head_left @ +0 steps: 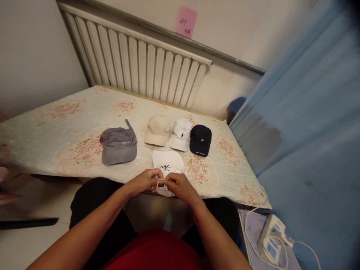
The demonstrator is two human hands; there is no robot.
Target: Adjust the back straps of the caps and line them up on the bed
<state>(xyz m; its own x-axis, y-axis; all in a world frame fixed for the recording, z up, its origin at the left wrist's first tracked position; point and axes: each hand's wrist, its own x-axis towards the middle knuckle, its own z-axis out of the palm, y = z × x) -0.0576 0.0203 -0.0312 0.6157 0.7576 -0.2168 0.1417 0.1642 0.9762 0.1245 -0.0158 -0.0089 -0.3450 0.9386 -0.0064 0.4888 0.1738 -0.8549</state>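
Observation:
A white cap (pixel 168 160) with a dark "CK" logo lies at the front edge of the bed, its brim pointing away from me. Over its near end, my left hand (pixel 144 181) and my right hand (pixel 180 186) meet, fingers pinched at the cap's back strap. Between the fingertips shows a small brass-coloured buckle (pixel 161 183); the strap's exact path is hidden by my fingers. Beyond are a beige cap (pixel 158 130), another white cap (pixel 181 133) with a small dark emblem, and a black cap (pixel 200 139). To the left sits a grey cap (pixel 119 144), its strap sticking up loose.
A flowered cover (pixel 84 108) spreads over the bed. Behind it stand a radiator (pixel 140 56) and a wall with a pink note (pixel 186 21). Blue curtain (pixel 306 112) hangs at right, above a power strip (pixel 271 238) with white cords. At the left edge, part of another person's hand (pixel 7 195) shows blurred.

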